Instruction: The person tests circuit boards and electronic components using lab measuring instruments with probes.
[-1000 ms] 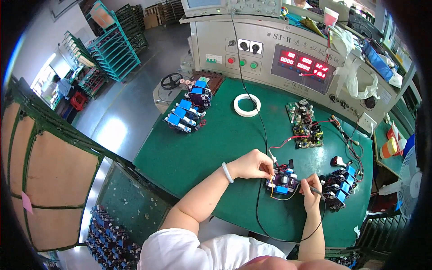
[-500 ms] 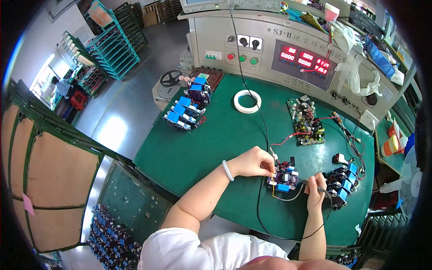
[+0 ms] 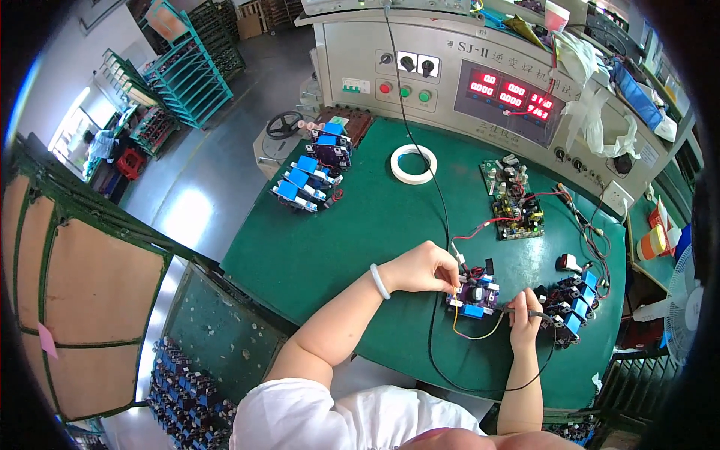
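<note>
In front of me a small purple circuit board [image 3: 474, 295] with blue block-shaped parts lies on the green bench top. My left hand [image 3: 424, 270], a white bangle at its wrist, pinches the end of a thin yellow lead [image 3: 455, 321] at the board's left edge. The lead loops below the board toward my right hand [image 3: 523, 319]. That hand is closed round a pen-like test probe [image 3: 533, 313] just right of the board, its tip toward the board's right edge. Whether the tip touches is too small to tell. A black cable [image 3: 480, 389] trails from the probe.
Several similar boards [image 3: 574, 309] stand close beside my right hand; more boards [image 3: 304, 182] sit at the back left. A populated circuit board [image 3: 514, 199] with red wires and a white tape roll [image 3: 413, 164] lie farther back. Behind rises a test console [image 3: 442, 112] with lit red displays.
The view has shifted slightly. My right hand has turned the probe a little, and the lead's loop sags differently below the board. My left hand keeps its pinch at the board's left edge.
</note>
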`<move>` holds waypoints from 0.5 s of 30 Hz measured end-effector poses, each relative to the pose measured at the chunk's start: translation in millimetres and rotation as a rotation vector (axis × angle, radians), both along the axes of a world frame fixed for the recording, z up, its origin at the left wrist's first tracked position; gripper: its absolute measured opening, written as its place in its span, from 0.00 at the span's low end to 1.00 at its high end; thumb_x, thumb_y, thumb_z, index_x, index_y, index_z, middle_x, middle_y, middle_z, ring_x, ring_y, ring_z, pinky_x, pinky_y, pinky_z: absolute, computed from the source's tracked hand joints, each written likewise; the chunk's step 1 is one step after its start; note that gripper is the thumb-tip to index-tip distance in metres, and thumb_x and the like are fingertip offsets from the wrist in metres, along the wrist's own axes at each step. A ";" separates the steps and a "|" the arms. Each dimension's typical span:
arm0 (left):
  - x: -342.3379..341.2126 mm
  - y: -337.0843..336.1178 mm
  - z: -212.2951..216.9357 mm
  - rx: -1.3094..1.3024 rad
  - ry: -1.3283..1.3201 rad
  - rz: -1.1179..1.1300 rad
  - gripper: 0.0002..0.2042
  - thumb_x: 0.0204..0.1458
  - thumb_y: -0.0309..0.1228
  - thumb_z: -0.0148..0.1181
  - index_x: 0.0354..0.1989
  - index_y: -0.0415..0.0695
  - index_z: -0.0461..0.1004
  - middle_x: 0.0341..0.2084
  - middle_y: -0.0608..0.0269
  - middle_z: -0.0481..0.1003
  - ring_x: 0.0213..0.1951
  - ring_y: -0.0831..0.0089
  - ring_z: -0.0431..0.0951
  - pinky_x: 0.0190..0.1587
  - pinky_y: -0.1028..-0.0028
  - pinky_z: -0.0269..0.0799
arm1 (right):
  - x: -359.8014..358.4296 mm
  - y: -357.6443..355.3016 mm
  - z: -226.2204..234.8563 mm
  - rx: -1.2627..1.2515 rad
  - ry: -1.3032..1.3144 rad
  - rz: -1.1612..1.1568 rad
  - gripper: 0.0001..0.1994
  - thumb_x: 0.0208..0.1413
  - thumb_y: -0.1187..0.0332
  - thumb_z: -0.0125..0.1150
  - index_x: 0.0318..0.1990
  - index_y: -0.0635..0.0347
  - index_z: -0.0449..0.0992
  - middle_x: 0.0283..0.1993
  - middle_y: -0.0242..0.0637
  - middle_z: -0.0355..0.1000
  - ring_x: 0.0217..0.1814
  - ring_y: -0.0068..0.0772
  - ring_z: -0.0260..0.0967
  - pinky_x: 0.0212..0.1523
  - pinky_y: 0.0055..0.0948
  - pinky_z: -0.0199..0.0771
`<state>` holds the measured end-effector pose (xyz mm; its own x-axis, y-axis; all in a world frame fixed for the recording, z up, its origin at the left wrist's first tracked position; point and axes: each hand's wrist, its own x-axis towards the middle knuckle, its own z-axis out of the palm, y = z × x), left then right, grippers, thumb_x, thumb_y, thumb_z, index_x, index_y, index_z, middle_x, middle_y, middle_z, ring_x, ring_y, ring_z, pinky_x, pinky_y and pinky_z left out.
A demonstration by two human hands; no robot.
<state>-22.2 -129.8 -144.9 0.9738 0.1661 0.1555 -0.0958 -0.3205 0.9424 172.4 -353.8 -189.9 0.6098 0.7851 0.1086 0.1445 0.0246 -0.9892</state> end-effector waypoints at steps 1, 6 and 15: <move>-0.7 -0.6 -0.2 -0.002 0.000 0.000 0.06 0.45 0.20 0.69 0.32 0.36 0.81 0.30 0.56 0.81 0.33 0.71 0.83 0.38 0.74 0.79 | -1.1 -0.6 0.9 -0.002 0.000 0.000 0.17 0.67 0.62 0.51 0.24 0.57 0.63 0.18 0.23 0.59 0.16 0.11 0.52 0.15 0.17 0.49; 1.7 -1.3 -4.3 -0.007 -0.001 -0.006 0.05 0.45 0.19 0.68 0.32 0.36 0.81 0.30 0.56 0.81 0.33 0.71 0.83 0.38 0.74 0.79 | -10.0 -0.2 16.1 0.082 -0.012 -0.050 0.15 0.65 0.65 0.52 0.24 0.58 0.65 0.18 0.24 0.62 0.17 0.13 0.54 0.17 0.19 0.51; 0.4 9.0 5.9 0.088 -0.070 0.042 0.05 0.41 0.21 0.70 0.27 0.38 0.80 0.28 0.58 0.80 0.33 0.69 0.82 0.38 0.72 0.77 | -47.2 35.3 74.6 -0.090 -0.160 0.170 0.12 0.64 0.67 0.52 0.29 0.65 0.71 0.18 0.32 0.68 0.21 0.19 0.64 0.22 0.23 0.61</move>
